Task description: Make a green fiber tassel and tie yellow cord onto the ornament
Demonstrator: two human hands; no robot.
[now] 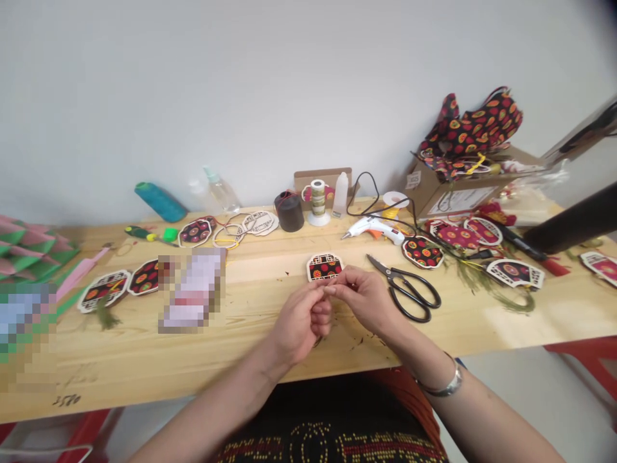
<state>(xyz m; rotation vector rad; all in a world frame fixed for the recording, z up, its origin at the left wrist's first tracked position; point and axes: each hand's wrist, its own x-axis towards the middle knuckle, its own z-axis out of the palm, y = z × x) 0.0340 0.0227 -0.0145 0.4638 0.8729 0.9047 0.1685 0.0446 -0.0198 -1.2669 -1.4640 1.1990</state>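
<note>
My left hand (303,319) and my right hand (365,297) meet over the wooden table, fingertips pinched together. Whatever is between them is too small or hidden to make out. Just beyond the fingertips is a small ornament (324,265) with a pale cut-out frame and dark red-patterned fabric. Its lower edge is hidden by my fingers, so I cannot tell whether they touch it. To the right of my right hand lie black-handled scissors (409,289), blades pointing away to the left. Dark scraps are scattered on the wood near my right wrist.
Behind the hands are a white glue gun (373,227), a thread spool (318,200) and a black spool (288,212). More fabric ornaments (423,252) lie on both sides. A cardboard box (453,196) holding patterned fabric stands back right. The table's front edge (202,384) runs close to my body.
</note>
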